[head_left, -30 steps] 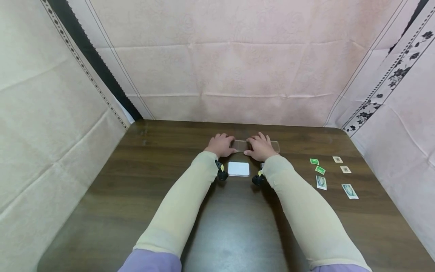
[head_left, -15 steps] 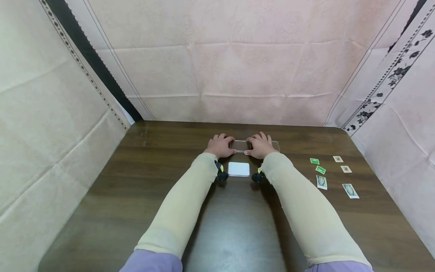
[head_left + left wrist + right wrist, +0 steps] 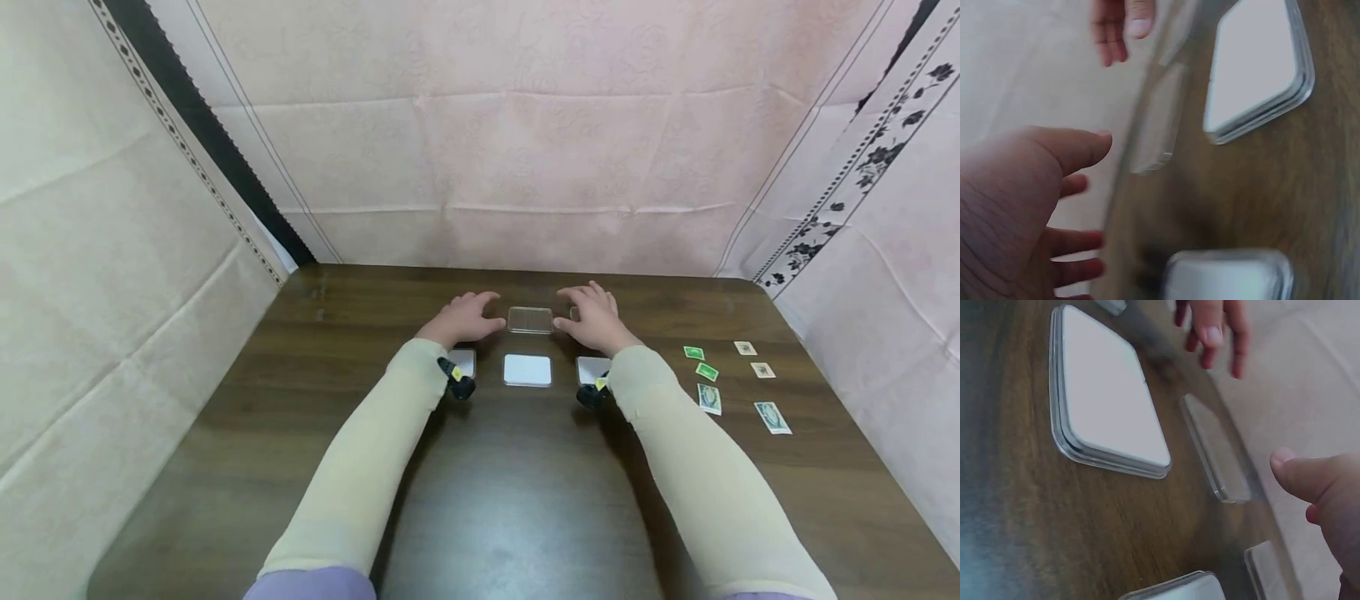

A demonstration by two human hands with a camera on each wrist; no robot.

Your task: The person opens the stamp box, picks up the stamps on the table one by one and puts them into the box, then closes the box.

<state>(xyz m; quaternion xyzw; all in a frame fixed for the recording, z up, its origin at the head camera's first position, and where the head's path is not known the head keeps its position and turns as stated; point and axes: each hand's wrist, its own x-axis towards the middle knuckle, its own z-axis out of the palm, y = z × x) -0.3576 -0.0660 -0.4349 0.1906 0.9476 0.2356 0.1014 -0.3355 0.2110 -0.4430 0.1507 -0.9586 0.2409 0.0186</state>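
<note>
Left hand (image 3: 467,318), right hand (image 3: 595,320), fingers relaxed, empty, flank clear case (image 3: 530,320) mid-frame; light, even nudges should keep it square.

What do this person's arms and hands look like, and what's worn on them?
Long, pale cream fabric sleeves run down to the wrists, with lavender fabric showing at their upper ends. A small, rounded black device with a yellow mark sits at each wrist. The left hand and right hand are bare, without gloves.
</note>
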